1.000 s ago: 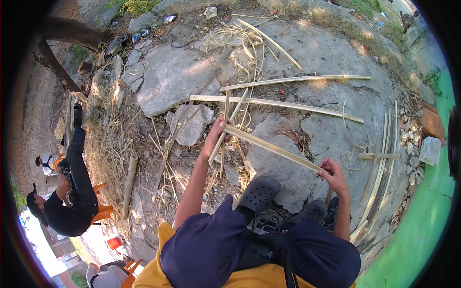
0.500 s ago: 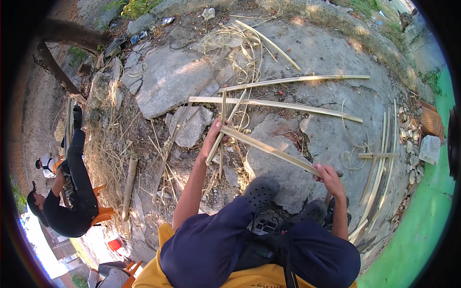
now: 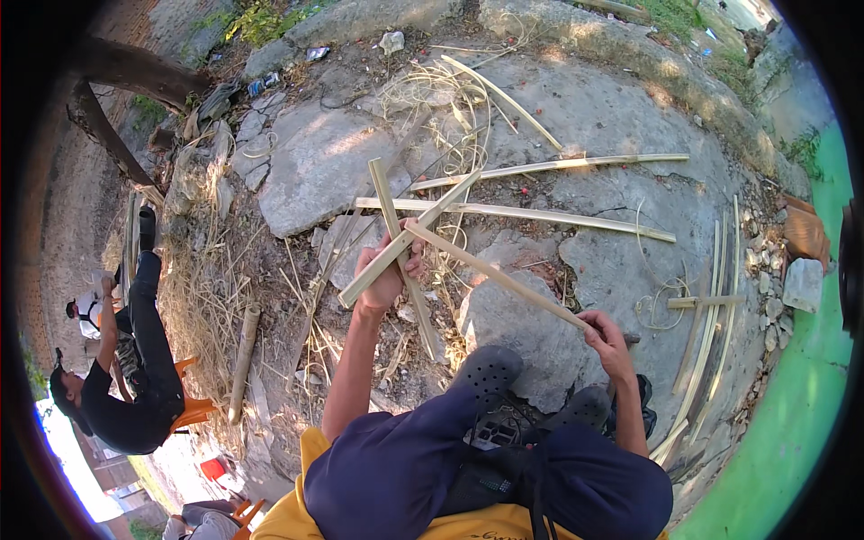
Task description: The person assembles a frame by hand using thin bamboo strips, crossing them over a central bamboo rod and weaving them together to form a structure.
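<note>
My left hand [image 3: 382, 283] is closed around the crossing of two short bamboo slats. One short slat [image 3: 360, 284] slants up to the right, and the other short slat [image 3: 385, 196] runs from upper left to lower right. A longer bamboo slat [image 3: 499, 276] meets them at the crossing and stretches down to my right hand [image 3: 610, 344], whose thumb and fingers pinch its near end. All three are pale and held above the ground. Whether anything binds them at the crossing is hidden behind the fingers and slats.
Two long bamboo slats [image 3: 576, 221] lie beyond my hands, near a tangle of thin bamboo strips [image 3: 436, 85]. More slats [image 3: 720, 297] lie at right, crossed by a short piece. Broken concrete and dry straw [image 3: 202, 315] cover the ground. A person [image 3: 126, 387] sits at left.
My left hand has turned and raised the short slats, which now show broader faces and a wider cross. The long slat has tipped onto its narrower edge; my right hand has shifted slightly.
</note>
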Available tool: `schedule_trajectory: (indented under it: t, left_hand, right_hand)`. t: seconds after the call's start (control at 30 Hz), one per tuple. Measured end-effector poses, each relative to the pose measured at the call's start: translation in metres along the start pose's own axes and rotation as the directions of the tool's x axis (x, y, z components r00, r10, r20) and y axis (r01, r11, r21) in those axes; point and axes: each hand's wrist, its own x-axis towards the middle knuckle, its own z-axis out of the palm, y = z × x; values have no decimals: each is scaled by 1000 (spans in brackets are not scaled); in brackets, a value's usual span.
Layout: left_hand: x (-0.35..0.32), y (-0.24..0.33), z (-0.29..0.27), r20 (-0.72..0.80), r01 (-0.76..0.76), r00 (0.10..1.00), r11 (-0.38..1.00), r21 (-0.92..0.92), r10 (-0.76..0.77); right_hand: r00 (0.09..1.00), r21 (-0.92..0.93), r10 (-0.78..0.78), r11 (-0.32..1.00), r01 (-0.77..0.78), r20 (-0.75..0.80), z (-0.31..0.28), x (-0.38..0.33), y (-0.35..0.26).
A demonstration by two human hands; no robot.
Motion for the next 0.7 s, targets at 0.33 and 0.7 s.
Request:
schedule_trajectory:
  t: [0.33, 0.7]
  left_hand:
    - [-7, 3, 44, 150, 49, 988, 982, -182, -21]
    - [-11, 16, 92, -3, 43, 999, 972, 233, -44]
  right_hand:
    - [997, -42, -82, 996, 82, -14, 40, 10, 15]
    - [971, -219, -192, 963, 158, -143, 52, 10, 24]
